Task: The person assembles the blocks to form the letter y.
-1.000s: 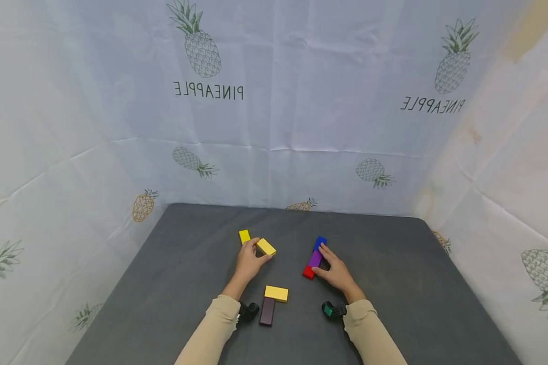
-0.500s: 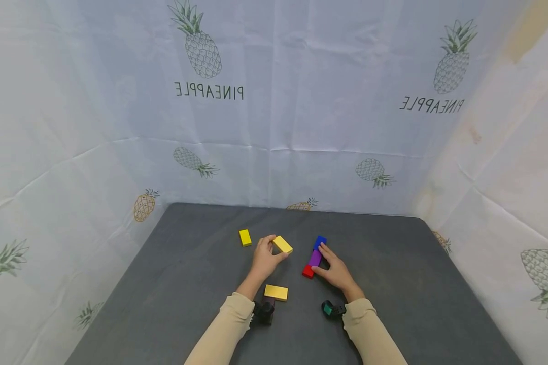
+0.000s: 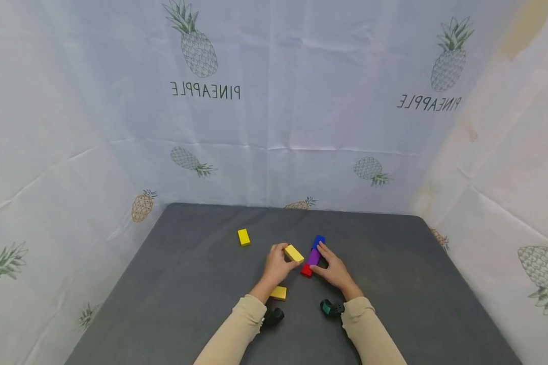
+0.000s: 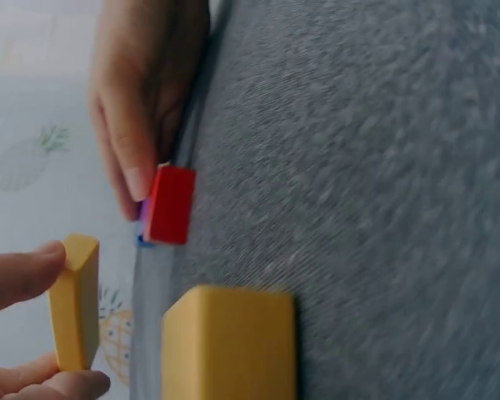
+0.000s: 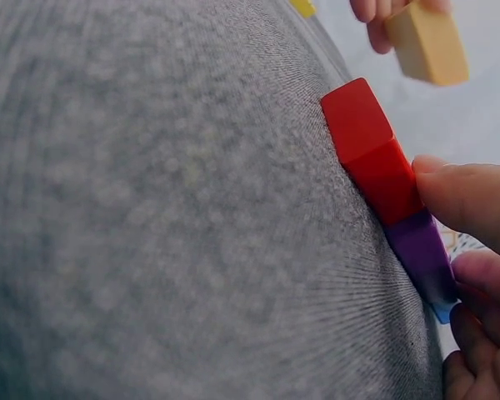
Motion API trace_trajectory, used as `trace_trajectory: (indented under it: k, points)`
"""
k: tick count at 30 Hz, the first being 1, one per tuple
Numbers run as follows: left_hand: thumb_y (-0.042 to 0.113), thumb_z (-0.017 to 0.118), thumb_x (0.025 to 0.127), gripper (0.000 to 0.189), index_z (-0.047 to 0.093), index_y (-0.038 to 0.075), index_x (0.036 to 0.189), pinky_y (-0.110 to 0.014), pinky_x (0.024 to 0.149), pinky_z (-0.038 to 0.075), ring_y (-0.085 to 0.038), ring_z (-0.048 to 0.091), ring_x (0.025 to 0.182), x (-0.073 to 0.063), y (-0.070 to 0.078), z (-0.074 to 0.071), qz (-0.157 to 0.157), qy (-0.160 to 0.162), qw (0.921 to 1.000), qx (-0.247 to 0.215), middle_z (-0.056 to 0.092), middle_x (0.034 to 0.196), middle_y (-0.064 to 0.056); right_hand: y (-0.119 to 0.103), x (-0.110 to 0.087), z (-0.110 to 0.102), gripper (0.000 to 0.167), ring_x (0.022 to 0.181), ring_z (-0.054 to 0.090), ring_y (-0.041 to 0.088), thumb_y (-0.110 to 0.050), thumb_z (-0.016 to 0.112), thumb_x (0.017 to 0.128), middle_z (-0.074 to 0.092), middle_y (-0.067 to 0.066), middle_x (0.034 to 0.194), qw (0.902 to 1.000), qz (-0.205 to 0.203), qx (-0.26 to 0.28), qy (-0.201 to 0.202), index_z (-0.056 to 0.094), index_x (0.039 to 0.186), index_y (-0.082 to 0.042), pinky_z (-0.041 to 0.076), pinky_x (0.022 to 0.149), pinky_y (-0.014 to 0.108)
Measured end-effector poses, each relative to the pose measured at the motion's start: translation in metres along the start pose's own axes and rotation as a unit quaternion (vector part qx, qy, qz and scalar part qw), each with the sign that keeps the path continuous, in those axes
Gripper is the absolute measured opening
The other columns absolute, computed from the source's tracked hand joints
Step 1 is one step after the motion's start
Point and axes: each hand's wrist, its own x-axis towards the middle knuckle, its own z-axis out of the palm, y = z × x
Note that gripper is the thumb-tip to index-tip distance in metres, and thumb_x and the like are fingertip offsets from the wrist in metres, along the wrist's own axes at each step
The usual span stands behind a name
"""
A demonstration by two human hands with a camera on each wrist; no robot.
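Note:
My left hand (image 3: 276, 266) pinches a yellow block (image 3: 294, 253) between thumb and fingers. In the left wrist view that yellow block (image 4: 75, 302) is held off the table. To its right a red block (image 3: 306, 270), a purple block (image 3: 314, 257) and a blue block (image 3: 318, 242) lie end to end in a slanting row. My right hand (image 3: 335, 271) rests along the right side of this row, its thumb at the red block (image 5: 373, 150) and its fingers by the far end. A second yellow block (image 3: 279, 293) lies partly behind my left wrist.
Another yellow block (image 3: 244, 237) lies alone at the back left of the dark grey table (image 3: 187, 284). Pineapple-printed white cloth (image 3: 274, 101) hangs behind and at both sides. Dark devices are strapped at both wrists.
My left hand has carried the yellow block rightward, from beside the back-left block to close by the row. The left forearm now covers the dark brown block. My right hand stays in place.

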Motion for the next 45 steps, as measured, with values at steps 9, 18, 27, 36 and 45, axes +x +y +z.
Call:
trace_trajectory:
  k: [9,18,27,36,45]
  points:
    - [0.013,0.080,0.076,0.061,0.051,-0.004,0.127,-0.047,0.095,0.046,-0.030,0.053,0.108,-0.003,0.001,0.007,-0.039,-0.001,0.9985,0.037,0.051,0.121,-0.018,0.000,-0.002,0.000,0.078,0.140,0.028,0.038,-0.037,0.071,0.082,0.028,0.014,0.154,1.0000,-0.009,-0.002,0.003,0.039,0.144,-0.003,0.028,0.110,0.057]
    - [0.014,0.080,0.075,0.061,0.052,-0.006,0.125,-0.046,0.093,0.048,-0.031,0.054,0.106,-0.001,0.000,0.011,-0.038,0.008,0.9981,0.049,0.052,0.117,-0.019,-0.001,0.000,-0.001,0.078,0.140,0.028,0.039,-0.038,0.070,0.083,0.027,0.015,0.154,0.9999,-0.009,-0.003,0.004,0.038,0.144,-0.002,0.027,0.110,0.058]
    - [0.019,0.080,0.076,0.060,0.053,-0.003,0.124,-0.045,0.091,0.049,-0.029,0.055,0.105,0.001,-0.005,0.017,-0.056,0.004,0.9954,0.078,0.052,0.116,-0.017,0.000,0.001,0.000,0.077,0.140,0.028,0.040,-0.038,0.069,0.084,0.027,0.015,0.155,1.0000,-0.006,-0.007,-0.002,0.037,0.145,-0.003,0.026,0.110,0.059]
    - [0.020,0.082,0.074,0.059,0.052,-0.003,0.121,-0.040,0.087,0.051,-0.026,0.058,0.098,0.002,-0.002,0.019,-0.048,0.002,0.9914,0.122,0.051,0.112,-0.014,0.000,-0.001,0.001,0.080,0.139,0.028,0.041,-0.039,0.070,0.083,0.027,0.017,0.154,1.0000,-0.003,-0.005,0.004,0.037,0.145,-0.002,0.027,0.108,0.061]
    - [0.020,0.083,0.072,0.060,0.051,-0.004,0.117,-0.039,0.083,0.051,-0.024,0.057,0.087,0.000,0.002,0.013,-0.030,-0.016,0.9886,0.147,0.049,0.104,-0.014,-0.001,0.000,0.000,0.079,0.140,0.026,0.039,-0.038,0.070,0.084,0.025,0.015,0.155,1.0000,0.001,-0.005,-0.002,0.035,0.146,-0.003,0.026,0.111,0.059]
